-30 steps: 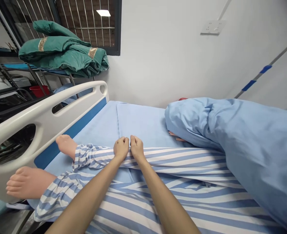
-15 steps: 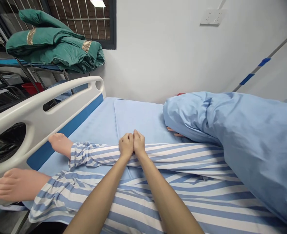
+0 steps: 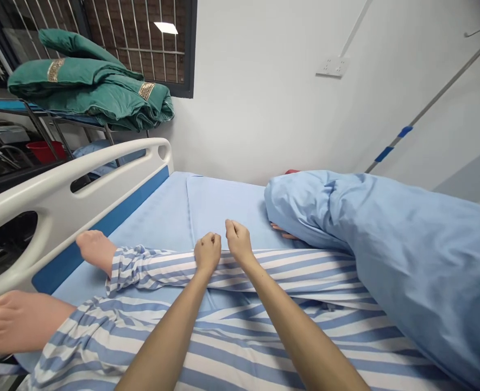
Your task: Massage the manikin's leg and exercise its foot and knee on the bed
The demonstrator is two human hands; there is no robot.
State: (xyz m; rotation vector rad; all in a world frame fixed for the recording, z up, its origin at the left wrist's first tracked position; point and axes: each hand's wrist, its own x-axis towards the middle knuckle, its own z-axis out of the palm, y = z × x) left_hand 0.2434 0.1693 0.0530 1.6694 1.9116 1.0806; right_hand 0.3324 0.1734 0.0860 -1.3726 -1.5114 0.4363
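My left hand (image 3: 208, 251) is curled into a fist, knuckles up, above the far striped trouser leg (image 3: 162, 266). A small gap to its right, my right hand (image 3: 239, 241) is likewise closed, over the same leg. No object shows in either fist, and the trouser cloth below them is not visibly pulled. The trousers clothe a manikin-like figure lying on the bed. Its bare far foot (image 3: 96, 248) and near foot (image 3: 24, 321) point left. Whether my fists touch the leg is hard to tell.
A blue quilt (image 3: 406, 233) covers the figure's upper part, with fingertips (image 3: 284, 232) showing under its edge. The white footboard (image 3: 61, 190) stands at the left. Behind it, green folded bedding (image 3: 97, 87) lies on a rack. A pole (image 3: 435, 100) rises at the right by the wall.
My two fists were pressed side by side and now stand apart, the right one shifted slightly right. The camera view has tilted up a little.
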